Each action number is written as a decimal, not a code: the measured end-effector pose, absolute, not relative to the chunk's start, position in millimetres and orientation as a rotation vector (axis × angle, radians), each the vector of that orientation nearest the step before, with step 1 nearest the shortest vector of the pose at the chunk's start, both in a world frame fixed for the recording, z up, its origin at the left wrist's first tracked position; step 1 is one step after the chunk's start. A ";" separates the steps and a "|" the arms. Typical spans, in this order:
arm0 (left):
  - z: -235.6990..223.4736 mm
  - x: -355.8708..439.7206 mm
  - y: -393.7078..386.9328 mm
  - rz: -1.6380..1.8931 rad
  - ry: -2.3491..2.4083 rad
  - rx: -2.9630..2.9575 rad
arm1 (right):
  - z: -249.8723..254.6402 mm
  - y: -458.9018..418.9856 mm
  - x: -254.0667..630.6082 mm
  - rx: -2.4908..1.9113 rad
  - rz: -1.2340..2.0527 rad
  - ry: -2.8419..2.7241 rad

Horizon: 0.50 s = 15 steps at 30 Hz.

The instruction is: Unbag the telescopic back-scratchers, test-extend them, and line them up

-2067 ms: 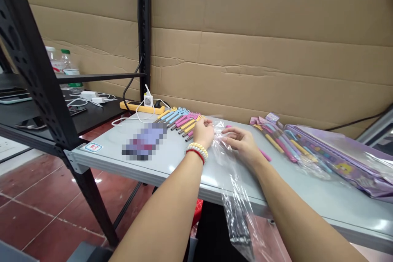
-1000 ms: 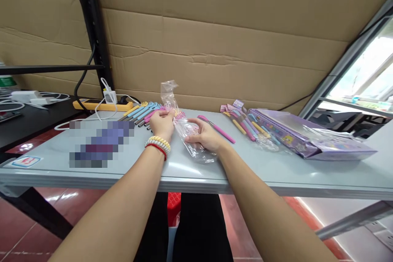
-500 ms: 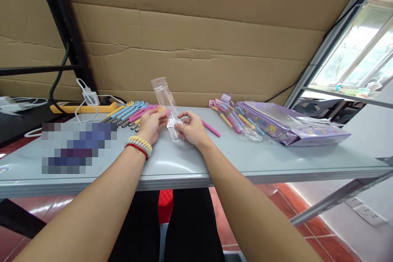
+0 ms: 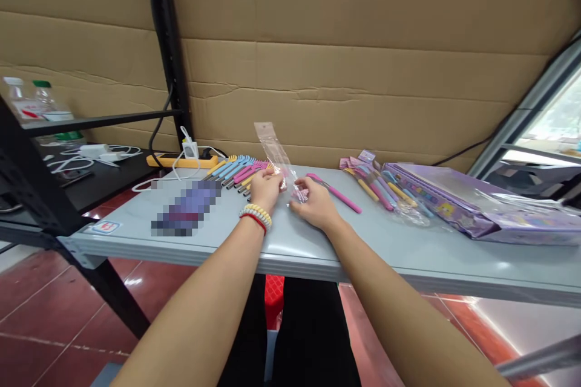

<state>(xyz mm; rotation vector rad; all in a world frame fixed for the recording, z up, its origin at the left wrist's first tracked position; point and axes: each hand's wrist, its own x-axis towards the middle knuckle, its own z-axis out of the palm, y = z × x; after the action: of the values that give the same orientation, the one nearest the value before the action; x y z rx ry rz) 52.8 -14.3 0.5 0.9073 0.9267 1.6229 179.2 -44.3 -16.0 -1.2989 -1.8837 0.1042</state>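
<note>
A long clear plastic bag [image 4: 273, 148] stands slanted between my hands, its header end up and leaning left. My left hand [image 4: 267, 189], with a yellow and grey coiled band at the wrist, pinches one side of it. On its lower end the fingers of my right hand [image 4: 315, 202] are closed; a little crinkled pink shows there. Just beyond my right hand lies a pink back scratcher [image 4: 341, 196]. To the left of my left hand is a row of back scratchers [image 4: 238, 172] with yellow, blue and pink handles, metal rods and claw ends.
Bagged back scratchers [image 4: 374, 184] lie at the right, beside a purple box [image 4: 481, 199] with a clear film. A blurred-out dark object [image 4: 186, 208] is at the left. Behind it are an orange power strip [image 4: 181, 161] and white cables. Cardboard [image 4: 354, 72] walls the back.
The view has turned left, so everything sits further right in it. Both hands stay on the bag. My right hand's fingers have curled lower round its bottom end.
</note>
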 end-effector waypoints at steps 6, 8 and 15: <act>5.7 54.7 -22.8 1.541 0.792 0.880 | -17.4 -46.8 170.2 -1.351 -0.027 -1.893; 5.7 54.4 -22.2 1.540 0.769 0.876 | -14.0 -43.4 173.0 -1.331 -0.076 -1.827; -2.0 53.7 -14.8 1.509 1.108 1.101 | 39.5 -43.6 277.7 -1.757 -0.313 -1.293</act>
<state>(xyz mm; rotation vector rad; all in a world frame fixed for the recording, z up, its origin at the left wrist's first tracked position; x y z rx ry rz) 53.7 -14.8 -2.0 1.1006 1.1075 1.5089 277.7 -43.6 39.5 -1.7575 -1.2929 -0.3132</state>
